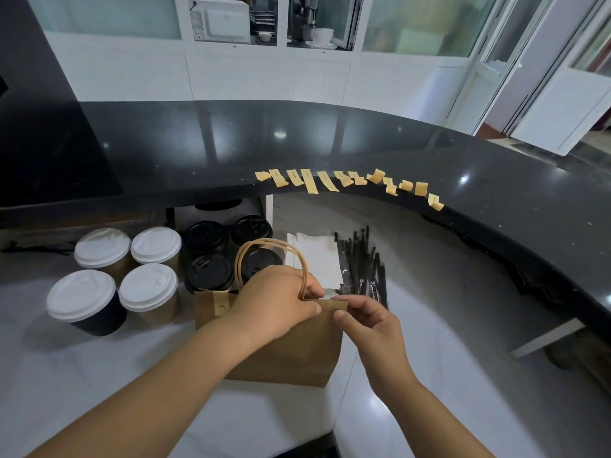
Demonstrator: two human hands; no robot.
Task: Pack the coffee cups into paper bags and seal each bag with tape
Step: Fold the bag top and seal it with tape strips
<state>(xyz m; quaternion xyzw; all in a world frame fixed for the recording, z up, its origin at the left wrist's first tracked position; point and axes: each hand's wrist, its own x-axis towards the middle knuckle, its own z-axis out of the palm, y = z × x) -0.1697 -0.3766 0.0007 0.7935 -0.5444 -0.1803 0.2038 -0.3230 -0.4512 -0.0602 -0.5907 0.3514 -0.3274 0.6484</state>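
A brown paper bag point(297, 352) with twisted paper handles point(264, 249) stands on the white counter in front of me. My left hand point(274, 302) grips the bag's top edge near the handles. My right hand point(367, 328) pinches the same edge at its right corner. One tape strip point(220, 304) is stuck over the bag's left top corner. Several white-lidded cups point(147, 289) stand to the left, and several black-lidded cups point(208, 271) stand behind the bag. A row of yellow tape strips point(344, 181) hangs along the edge of the black countertop.
White napkins point(319, 256) and a pile of black wrapped straws point(362, 262) lie behind the bag to the right. The raised curved black countertop point(297, 143) runs across the back and down the right. A white wall with windows and a microwave point(220, 19) stands beyond.
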